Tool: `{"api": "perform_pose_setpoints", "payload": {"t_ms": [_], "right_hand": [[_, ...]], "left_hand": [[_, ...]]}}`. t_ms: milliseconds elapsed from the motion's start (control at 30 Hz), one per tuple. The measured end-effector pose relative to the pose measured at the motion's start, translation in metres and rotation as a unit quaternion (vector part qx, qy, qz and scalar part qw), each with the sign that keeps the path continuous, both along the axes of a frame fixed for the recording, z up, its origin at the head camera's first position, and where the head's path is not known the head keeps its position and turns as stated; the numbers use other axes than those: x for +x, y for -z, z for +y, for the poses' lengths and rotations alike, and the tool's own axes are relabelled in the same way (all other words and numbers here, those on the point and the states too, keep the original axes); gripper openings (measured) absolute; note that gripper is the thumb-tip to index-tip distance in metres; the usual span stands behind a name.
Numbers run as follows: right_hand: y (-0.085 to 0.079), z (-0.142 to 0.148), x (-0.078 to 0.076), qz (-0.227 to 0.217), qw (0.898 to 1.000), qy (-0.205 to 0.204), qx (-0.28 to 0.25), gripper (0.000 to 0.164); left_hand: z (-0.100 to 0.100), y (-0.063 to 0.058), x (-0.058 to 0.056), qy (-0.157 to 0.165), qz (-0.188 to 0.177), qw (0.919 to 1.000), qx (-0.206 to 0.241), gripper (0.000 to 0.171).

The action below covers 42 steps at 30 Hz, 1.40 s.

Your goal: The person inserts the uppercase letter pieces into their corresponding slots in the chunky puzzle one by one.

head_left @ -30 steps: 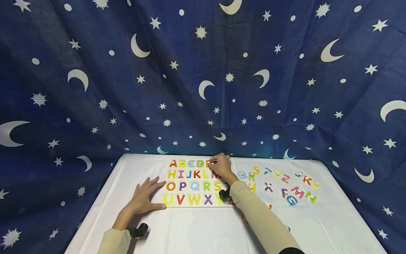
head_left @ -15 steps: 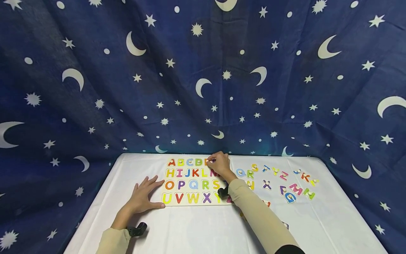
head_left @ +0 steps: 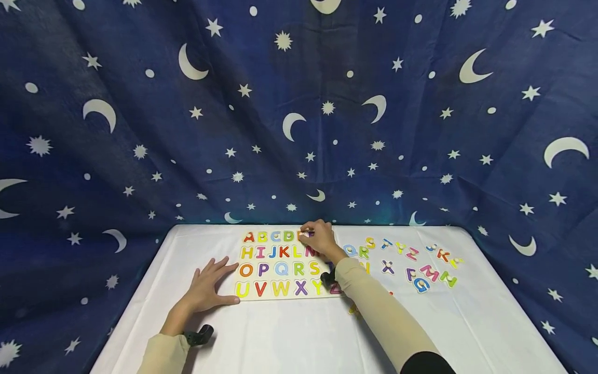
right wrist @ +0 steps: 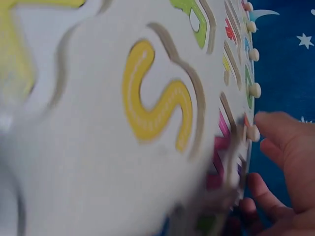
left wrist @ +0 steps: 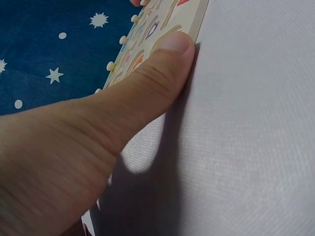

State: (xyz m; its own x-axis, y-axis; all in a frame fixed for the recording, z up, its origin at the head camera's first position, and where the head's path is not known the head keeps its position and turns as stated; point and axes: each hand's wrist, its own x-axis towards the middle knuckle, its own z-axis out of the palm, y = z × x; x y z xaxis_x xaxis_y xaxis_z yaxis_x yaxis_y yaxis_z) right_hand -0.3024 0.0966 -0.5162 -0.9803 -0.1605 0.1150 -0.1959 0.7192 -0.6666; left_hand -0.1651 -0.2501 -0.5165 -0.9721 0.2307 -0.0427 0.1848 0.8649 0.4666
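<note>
The cream alphabet board (head_left: 280, 300) lies on the white table with rows of letter recesses. Knobbed pieces A (head_left: 248, 237), B (head_left: 262, 237), C (head_left: 275, 236) and D (head_left: 288, 236) sit in its top row. Beside D, my right hand (head_left: 321, 238) pinches the small wooden knob (right wrist: 253, 132) of the orange-red letter E piece (head_left: 300, 237), which lies in its recess, partly covered by the fingers. My left hand (head_left: 205, 285) rests at the board's left side, fingers spread. Its thumb (left wrist: 160, 69) touches the board's near edge.
Loose knobbed letters lie right of the board, among them X (head_left: 388, 267), G (head_left: 421, 285), M (head_left: 429, 272), K (head_left: 443, 254) and S (head_left: 370, 243). My right forearm partly hides several others. A dark blue star-and-moon curtain (head_left: 261, 135) hangs behind the table.
The head view has shifted slightly, so the whole scene sits a little further left and up. Both hands keep their places on the board, the right one still at the E piece.
</note>
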Motion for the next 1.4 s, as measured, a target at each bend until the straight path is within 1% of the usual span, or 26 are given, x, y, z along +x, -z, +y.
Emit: {"api": "perform_pose_setpoints", "payload": {"t_ms": [133, 300, 433, 533, 733, 900, 1033, 1133, 1267, 1400], "right_hand": [[-0.013, 0.01, -0.002, -0.013, 0.998, -0.066, 0.006, 0.036], [-0.036, 0.029, -0.002, -0.02, 0.991, -0.135, 0.009, 0.039], [-0.052, 0.046, 0.002, -0.016, 0.986, -0.163, 0.03, 0.042], [-0.06, 0.06, 0.008, -0.007, 0.985, -0.166, 0.038, 0.043], [-0.068, 0.092, 0.027, -0.003, 0.989, -0.142, 0.034, 0.043], [-0.068, 0.124, 0.042, 0.004, 0.993, -0.115, 0.023, 0.044], [-0.062, 0.152, 0.054, 0.019, 0.996, -0.092, 0.0, 0.043], [-0.054, 0.173, 0.063, 0.037, 0.997, -0.065, -0.007, 0.041], [-0.045, 0.203, 0.078, 0.044, 0.999, -0.015, -0.006, 0.041], [-0.034, 0.233, 0.094, 0.048, 0.998, 0.038, -0.001, 0.042]], "left_hand": [[-0.003, -0.001, -0.002, 0.007, 0.005, 0.9999, 0.008, 0.1], [-0.007, -0.001, -0.004, 0.015, 0.02, 0.9996, 0.012, 0.099], [-0.008, -0.001, -0.004, 0.012, 0.023, 0.9996, 0.009, 0.1], [-0.008, 0.0, -0.004, 0.011, 0.025, 0.9996, 0.008, 0.1], [-0.005, 0.0, -0.003, 0.008, 0.021, 0.9997, 0.008, 0.101], [-0.004, 0.0, -0.003, 0.009, 0.021, 0.9997, 0.009, 0.1], [-0.004, 0.003, -0.003, 0.007, 0.017, 0.9998, 0.009, 0.101], [-0.004, 0.004, -0.003, 0.007, 0.015, 0.9998, 0.008, 0.101], [-0.004, 0.005, -0.002, 0.009, 0.016, 0.9998, 0.008, 0.101], [-0.003, 0.005, -0.001, 0.013, 0.021, 0.9997, 0.009, 0.101]]}}
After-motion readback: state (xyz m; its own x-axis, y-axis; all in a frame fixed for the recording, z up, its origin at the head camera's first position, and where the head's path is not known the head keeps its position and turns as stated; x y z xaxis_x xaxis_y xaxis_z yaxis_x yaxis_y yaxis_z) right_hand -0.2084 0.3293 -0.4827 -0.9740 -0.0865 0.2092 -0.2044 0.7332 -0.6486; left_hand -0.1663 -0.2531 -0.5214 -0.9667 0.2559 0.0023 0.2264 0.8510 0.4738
